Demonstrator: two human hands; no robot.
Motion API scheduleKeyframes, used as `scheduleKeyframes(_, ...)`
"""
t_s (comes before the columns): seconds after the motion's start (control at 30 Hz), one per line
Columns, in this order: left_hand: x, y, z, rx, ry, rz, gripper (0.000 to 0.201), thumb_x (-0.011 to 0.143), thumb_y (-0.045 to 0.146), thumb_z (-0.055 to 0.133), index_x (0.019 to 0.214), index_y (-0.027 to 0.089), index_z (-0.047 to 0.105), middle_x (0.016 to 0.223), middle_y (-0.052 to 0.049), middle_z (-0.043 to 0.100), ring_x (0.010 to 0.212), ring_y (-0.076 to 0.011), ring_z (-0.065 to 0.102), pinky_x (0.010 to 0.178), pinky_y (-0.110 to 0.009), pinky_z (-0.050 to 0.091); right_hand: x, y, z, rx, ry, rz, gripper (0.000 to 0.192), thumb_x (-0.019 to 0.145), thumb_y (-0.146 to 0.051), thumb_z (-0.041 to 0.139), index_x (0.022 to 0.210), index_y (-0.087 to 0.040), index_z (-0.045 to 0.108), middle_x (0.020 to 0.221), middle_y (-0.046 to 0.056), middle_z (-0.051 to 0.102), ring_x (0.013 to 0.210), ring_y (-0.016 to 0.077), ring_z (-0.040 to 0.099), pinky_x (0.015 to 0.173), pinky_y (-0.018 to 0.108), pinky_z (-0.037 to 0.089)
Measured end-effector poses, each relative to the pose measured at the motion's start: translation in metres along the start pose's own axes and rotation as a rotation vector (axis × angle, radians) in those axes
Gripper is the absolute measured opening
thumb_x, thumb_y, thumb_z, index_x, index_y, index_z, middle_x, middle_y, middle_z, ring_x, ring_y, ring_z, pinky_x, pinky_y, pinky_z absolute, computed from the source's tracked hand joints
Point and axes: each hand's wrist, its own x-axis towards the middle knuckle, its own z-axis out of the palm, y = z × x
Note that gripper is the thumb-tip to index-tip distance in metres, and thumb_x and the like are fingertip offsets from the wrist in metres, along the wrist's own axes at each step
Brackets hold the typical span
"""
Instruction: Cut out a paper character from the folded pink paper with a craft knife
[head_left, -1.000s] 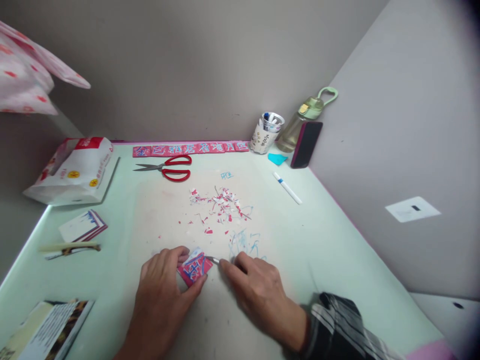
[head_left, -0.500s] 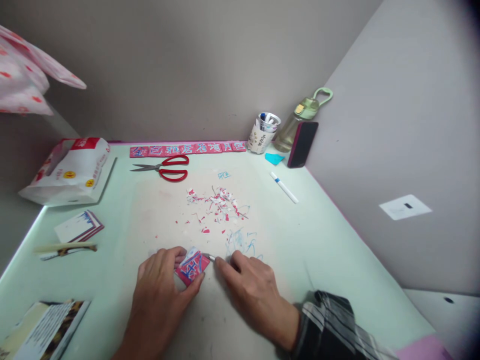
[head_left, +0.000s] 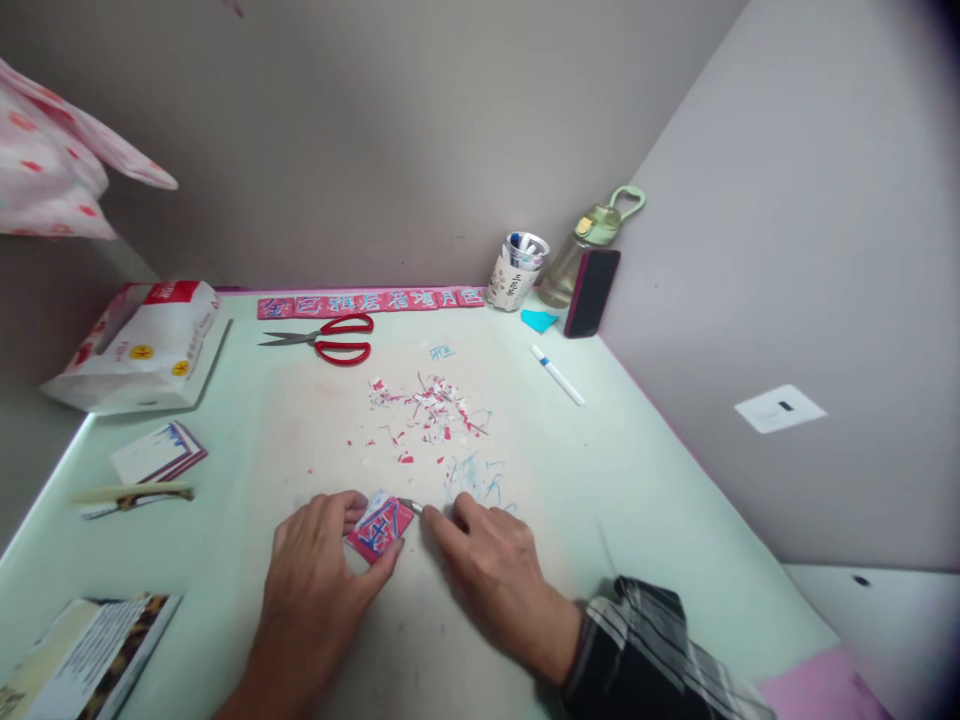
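My left hand (head_left: pixel 319 565) is closed on a small pink piece of card (head_left: pixel 381 530) with a blue-and-white character on it, fingers behind and thumb along the near edge. My right hand (head_left: pixel 501 570) grips a craft knife (head_left: pixel 413 507) low over the table. Only the knife's thin metal front end shows; its blade tip meets the card's upper right edge. Beyond both hands lie pink and white paper scraps (head_left: pixel 442 400). Along the back edge runs a row of similar pink character pieces (head_left: pixel 375 303).
Red-handled scissors (head_left: pixel 330 340) lie at the back left. A tissue pack (head_left: pixel 150 340), cards (head_left: pixel 157 452) and a printed packet (head_left: pixel 90 655) are on the left. A pen cup (head_left: pixel 515 280), green bottle (head_left: pixel 570 275), phone (head_left: pixel 592 295) and white marker (head_left: pixel 557 375) are at the back right.
The whole view has shifted slightly, with things on the right now further left. Both hands keep hold of the card and knife; the blade stays at the card's edge.
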Motion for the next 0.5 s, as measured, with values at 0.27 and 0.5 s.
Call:
scheduleKeyframes(0.27,-0.006,0.002,-0.004,-0.041,-0.004,0.015,0.031,0.083,0.040,0.067,0.106,0.024,0.055,0.092,-0.003,0.068,0.086,-0.0267,0.067,0.082,-0.044,0.050,0.014,0.018,0.000,0.546,0.063,0.246,0.023,0.100,-0.016,0.046,0.120,-0.019,0.057,0.103,0.008,0.067,0.083,0.0187,0.063,0.071,0.030,0.044)
scheduleKeyframes(0.5,-0.002,0.010,-0.013,-0.071,0.045,0.043,0.031,0.094,0.048,0.057,0.115,0.025,0.053,0.102,-0.004,0.067,0.094,-0.0246,0.067,0.081,-0.040,0.054,0.035,0.008,-0.015,1.231,-0.122,0.439,0.020,0.089,-0.023,0.068,0.106,-0.019,0.059,0.069,-0.007,0.046,0.064,0.0116,0.043,0.061,0.025,0.036)
